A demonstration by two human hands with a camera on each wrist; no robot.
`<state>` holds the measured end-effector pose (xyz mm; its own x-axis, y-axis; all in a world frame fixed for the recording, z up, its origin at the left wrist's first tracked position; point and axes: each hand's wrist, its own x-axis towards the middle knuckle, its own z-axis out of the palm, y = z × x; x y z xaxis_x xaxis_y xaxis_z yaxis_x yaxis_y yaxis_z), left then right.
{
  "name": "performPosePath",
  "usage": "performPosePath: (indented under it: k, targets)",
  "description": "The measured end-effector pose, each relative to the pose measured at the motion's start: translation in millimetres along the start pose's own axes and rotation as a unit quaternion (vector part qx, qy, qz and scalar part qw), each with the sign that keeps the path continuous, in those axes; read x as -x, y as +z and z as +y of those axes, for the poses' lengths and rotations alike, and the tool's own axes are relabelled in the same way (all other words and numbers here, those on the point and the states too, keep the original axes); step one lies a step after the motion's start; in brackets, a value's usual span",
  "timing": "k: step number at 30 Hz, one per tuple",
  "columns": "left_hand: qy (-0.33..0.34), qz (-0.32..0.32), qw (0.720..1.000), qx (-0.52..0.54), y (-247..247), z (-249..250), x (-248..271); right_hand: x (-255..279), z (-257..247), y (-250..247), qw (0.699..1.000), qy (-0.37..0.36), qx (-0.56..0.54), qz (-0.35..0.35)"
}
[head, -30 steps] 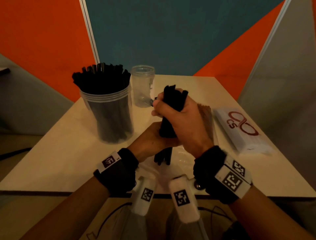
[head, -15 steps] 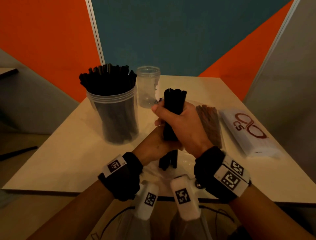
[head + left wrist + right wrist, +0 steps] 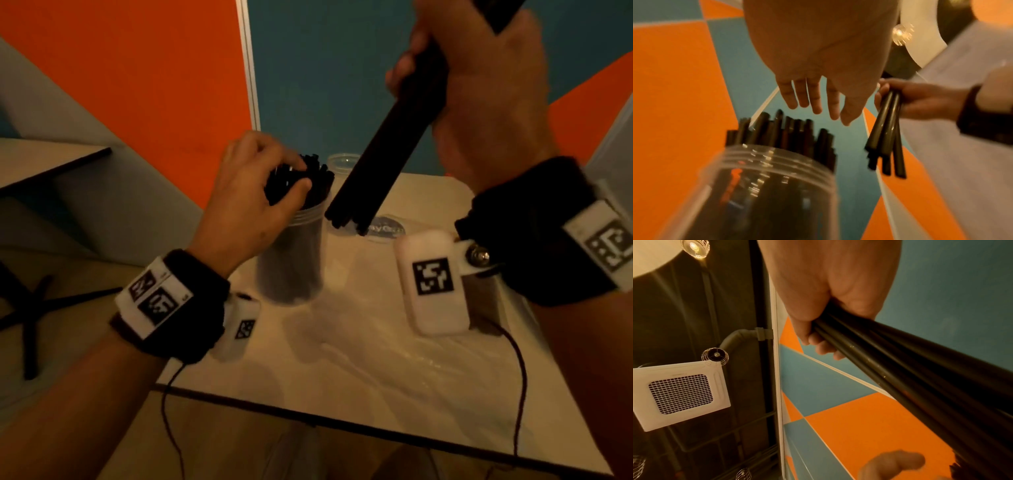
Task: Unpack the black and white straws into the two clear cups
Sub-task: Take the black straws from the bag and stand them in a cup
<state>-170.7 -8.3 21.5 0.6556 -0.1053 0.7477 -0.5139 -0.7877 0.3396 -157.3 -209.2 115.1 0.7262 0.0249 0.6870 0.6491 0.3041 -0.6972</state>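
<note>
A clear cup point(image 3: 291, 260) point(image 3: 766, 186) packed with black straws point(image 3: 308, 178) point(image 3: 787, 129) stands on the pale table point(image 3: 342, 377). My left hand point(image 3: 260, 192) point(image 3: 818, 100) hovers over the straw tops with its fingers loosely extended and holds nothing. My right hand point(image 3: 472, 85) point(image 3: 818, 296), raised high, grips a bundle of black straws point(image 3: 387, 154) point(image 3: 885, 129) point(image 3: 920, 369). The bundle is tilted, its lower ends just right of the cup's rim. A second clear cup point(image 3: 342, 162) stands behind, partly hidden. No white straws are in view.
Crumpled clear wrapping point(image 3: 376, 342) lies on the table in front of the cup, with a round label point(image 3: 383, 228) near the bundle's lower ends. Orange and teal panels rise behind. A second table point(image 3: 51, 154) and dark legs on the floor point(image 3: 34, 308) are at left.
My right hand has lifted the bundle up off the table and tilted it toward the full cup. My left hand let go of the bundle's base and moved over the cup's straws.
</note>
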Motion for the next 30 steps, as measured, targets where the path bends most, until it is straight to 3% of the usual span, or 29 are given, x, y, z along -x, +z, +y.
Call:
performPosePath:
  k: [4,7,16,26,30]
  targets:
    - [0.039,-0.113,0.973,-0.197,2.6,-31.0,-16.0,-12.7,12.4,17.0,1.0,0.014,-0.016,0.002]
    - [0.047,-0.164,0.959,-0.226,5.7,-49.1,-21.7,-17.0,22.7,25.1,1.0,0.017,-0.023,0.007]
    - [-0.022,-0.153,0.986,-0.067,14.3,-75.8,-33.3,-27.6,43.4,36.1,0.998,0.017,-0.059,0.02]
    - [-0.017,-0.129,0.991,-0.017,21.4,-88.8,-32.2,-35.3,61.0,31.2,0.994,0.05,-0.092,0.033]
    - [-0.031,-0.107,0.993,0.049,21.0,-87.4,-30.7,-33.8,69.2,26.9,0.993,0.069,-0.083,0.039]
